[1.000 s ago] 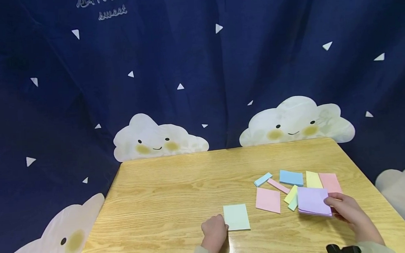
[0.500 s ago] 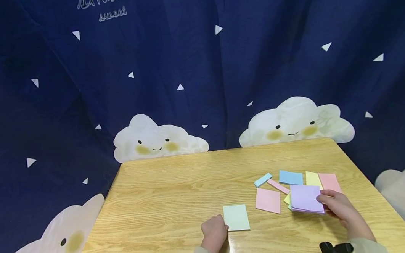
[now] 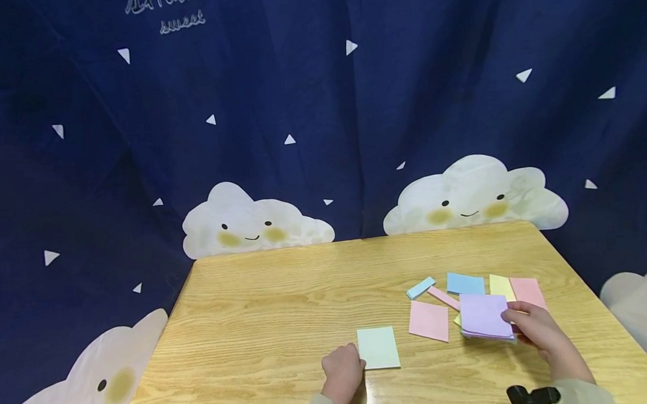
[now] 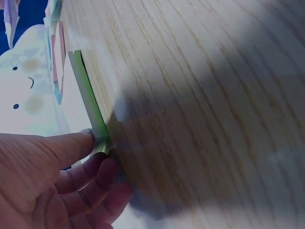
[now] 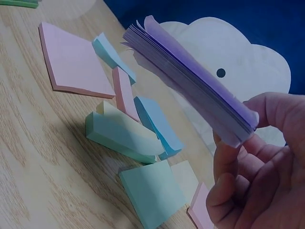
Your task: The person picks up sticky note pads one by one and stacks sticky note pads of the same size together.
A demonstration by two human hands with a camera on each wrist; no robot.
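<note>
The right hand [image 3: 533, 331] holds a purple pad of sticky notes [image 3: 484, 316] lifted off the bench [image 3: 264, 327], thumb on top and fingers [image 5: 228, 191] curled under its near corner; in the right wrist view the pad [image 5: 190, 100] hangs tilted in the air with its loose edge fanning open. It sits over the cluster of pads at about 3 o'clock on the bench, partly covering a yellow pad and a green one [image 5: 121, 133] beneath it.

Around it: a pink square pad [image 3: 428, 320] just to its 9 o'clock, a narrow pink strip [image 3: 444, 297] and a small blue strip [image 3: 420, 287] at 10 o'clock, a blue pad [image 3: 465, 283] at 12 o'clock, then a pale yellow pad [image 3: 500, 285] and a pink pad [image 3: 527, 291] toward 1 o'clock, right by the hand.

The left hand [image 3: 342, 369] rests at 6 o'clock on the bench, fingers [image 4: 93, 174] curled, with thumb and fingertips pressed against the near left corner of a pale green pad [image 3: 378, 347] that lies flat, well apart from the cluster. Whether it truly pinches the pad cannot be told.

A dark blue curtain [image 3: 318, 104] with white clouds hangs behind the bench
</note>
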